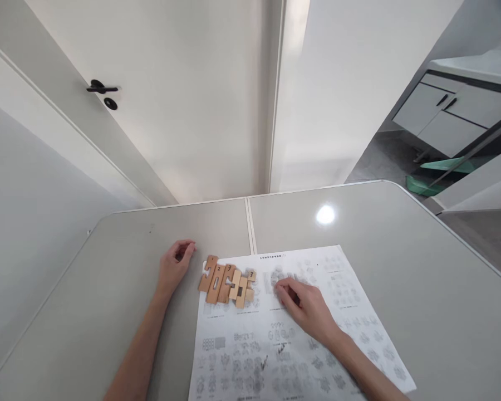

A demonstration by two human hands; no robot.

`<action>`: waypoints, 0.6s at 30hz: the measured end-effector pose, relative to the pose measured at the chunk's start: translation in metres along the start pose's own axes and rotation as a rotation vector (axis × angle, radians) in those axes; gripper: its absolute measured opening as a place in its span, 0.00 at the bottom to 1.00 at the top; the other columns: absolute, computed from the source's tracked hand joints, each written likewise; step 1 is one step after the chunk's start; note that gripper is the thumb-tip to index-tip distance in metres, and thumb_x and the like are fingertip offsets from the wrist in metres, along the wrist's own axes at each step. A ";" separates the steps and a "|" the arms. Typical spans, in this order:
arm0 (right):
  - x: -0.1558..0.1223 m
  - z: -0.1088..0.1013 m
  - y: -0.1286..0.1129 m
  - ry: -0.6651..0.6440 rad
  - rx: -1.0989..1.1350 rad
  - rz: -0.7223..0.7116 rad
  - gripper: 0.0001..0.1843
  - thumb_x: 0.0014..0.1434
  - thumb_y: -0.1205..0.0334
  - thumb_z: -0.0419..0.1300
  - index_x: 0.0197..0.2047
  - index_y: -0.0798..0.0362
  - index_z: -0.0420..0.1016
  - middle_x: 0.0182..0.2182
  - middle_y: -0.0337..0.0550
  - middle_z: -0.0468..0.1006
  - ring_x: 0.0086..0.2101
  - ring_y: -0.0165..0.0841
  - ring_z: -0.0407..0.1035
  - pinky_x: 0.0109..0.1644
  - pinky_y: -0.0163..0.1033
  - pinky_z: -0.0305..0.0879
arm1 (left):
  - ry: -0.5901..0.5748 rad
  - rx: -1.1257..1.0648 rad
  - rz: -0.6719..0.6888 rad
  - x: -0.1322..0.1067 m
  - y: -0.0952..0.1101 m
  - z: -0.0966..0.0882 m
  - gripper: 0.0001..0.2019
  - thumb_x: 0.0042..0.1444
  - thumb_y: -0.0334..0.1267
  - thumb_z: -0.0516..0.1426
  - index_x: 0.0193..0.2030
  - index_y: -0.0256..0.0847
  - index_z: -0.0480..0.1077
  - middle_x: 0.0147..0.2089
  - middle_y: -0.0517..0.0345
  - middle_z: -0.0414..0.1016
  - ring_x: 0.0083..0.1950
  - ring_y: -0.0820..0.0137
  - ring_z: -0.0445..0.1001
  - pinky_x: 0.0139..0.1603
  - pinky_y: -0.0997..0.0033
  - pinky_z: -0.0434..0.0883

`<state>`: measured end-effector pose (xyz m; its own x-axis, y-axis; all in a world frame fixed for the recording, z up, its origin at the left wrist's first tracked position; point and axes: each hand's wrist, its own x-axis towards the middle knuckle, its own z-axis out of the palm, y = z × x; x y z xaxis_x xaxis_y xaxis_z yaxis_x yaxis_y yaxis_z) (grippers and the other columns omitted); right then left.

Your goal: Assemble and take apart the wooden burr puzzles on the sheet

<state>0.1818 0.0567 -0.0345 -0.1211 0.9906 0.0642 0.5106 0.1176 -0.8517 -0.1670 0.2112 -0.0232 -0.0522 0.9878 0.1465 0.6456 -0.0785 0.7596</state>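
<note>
Several flat notched wooden puzzle pieces [227, 283], some with numbers written on them, lie side by side on the top left corner of a printed instruction sheet [292, 356]. My left hand [174, 268] rests on the grey table just left of the pieces, fingers loosely curled, holding nothing that I can see. My right hand [304, 305] lies on the sheet to the right of the pieces, fingers curled with the fingertips pressing on a printed diagram; nothing shows in it.
The grey table [401, 267] has a seam down its middle and rounded far corners. Beyond it stand a white door with a black handle [102, 89] and a wall. At right are grey cabinets [451, 111] and a green object [438, 172] on the floor.
</note>
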 end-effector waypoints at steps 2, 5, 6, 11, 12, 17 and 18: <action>0.000 0.000 0.000 -0.001 0.000 -0.003 0.17 0.77 0.53 0.49 0.44 0.48 0.76 0.25 0.37 0.76 0.24 0.33 0.67 0.28 0.37 0.60 | -0.001 0.015 0.001 0.000 0.001 0.000 0.18 0.63 0.54 0.57 0.46 0.42 0.77 0.39 0.55 0.84 0.39 0.64 0.78 0.45 0.65 0.74; 0.000 0.000 0.000 0.005 -0.012 -0.004 0.17 0.77 0.53 0.49 0.43 0.48 0.76 0.25 0.38 0.76 0.24 0.33 0.67 0.29 0.37 0.60 | -0.001 0.034 0.006 0.000 0.001 0.001 0.17 0.63 0.53 0.57 0.46 0.43 0.77 0.38 0.56 0.84 0.37 0.65 0.77 0.44 0.66 0.73; 0.000 0.000 0.000 0.006 -0.016 -0.004 0.17 0.77 0.53 0.49 0.43 0.48 0.76 0.25 0.38 0.76 0.24 0.33 0.66 0.29 0.37 0.60 | -0.001 0.038 0.007 -0.001 0.001 0.001 0.17 0.63 0.53 0.57 0.46 0.43 0.77 0.38 0.56 0.84 0.37 0.65 0.77 0.44 0.66 0.73; 0.000 0.001 0.001 0.006 -0.020 -0.001 0.16 0.77 0.53 0.50 0.43 0.48 0.76 0.24 0.37 0.75 0.23 0.33 0.66 0.29 0.37 0.59 | 0.003 0.046 0.010 -0.001 0.001 0.001 0.16 0.63 0.53 0.57 0.46 0.43 0.77 0.38 0.56 0.84 0.39 0.65 0.79 0.45 0.66 0.74; 0.000 0.001 0.001 0.006 -0.020 0.000 0.16 0.77 0.53 0.50 0.43 0.48 0.76 0.24 0.37 0.75 0.23 0.33 0.66 0.28 0.37 0.59 | 0.004 0.047 0.012 -0.001 0.001 0.001 0.16 0.63 0.53 0.57 0.45 0.43 0.77 0.38 0.56 0.84 0.39 0.65 0.79 0.45 0.67 0.74; 0.000 0.001 0.001 -0.003 -0.008 0.007 0.16 0.77 0.53 0.50 0.44 0.47 0.76 0.25 0.37 0.76 0.24 0.33 0.66 0.28 0.37 0.59 | 0.007 0.049 0.019 -0.001 0.000 0.002 0.16 0.63 0.53 0.57 0.45 0.43 0.77 0.37 0.57 0.84 0.37 0.65 0.79 0.43 0.67 0.75; 0.000 0.001 0.001 -0.002 -0.006 0.010 0.16 0.77 0.53 0.50 0.44 0.47 0.76 0.25 0.37 0.76 0.24 0.33 0.66 0.28 0.37 0.59 | 0.008 0.049 0.019 -0.001 0.000 0.002 0.17 0.63 0.53 0.57 0.45 0.43 0.77 0.37 0.57 0.84 0.38 0.65 0.79 0.43 0.67 0.75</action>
<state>0.1819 0.0567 -0.0361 -0.1176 0.9916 0.0547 0.5169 0.1081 -0.8492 -0.1653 0.2101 -0.0242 -0.0456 0.9852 0.1653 0.6832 -0.0899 0.7247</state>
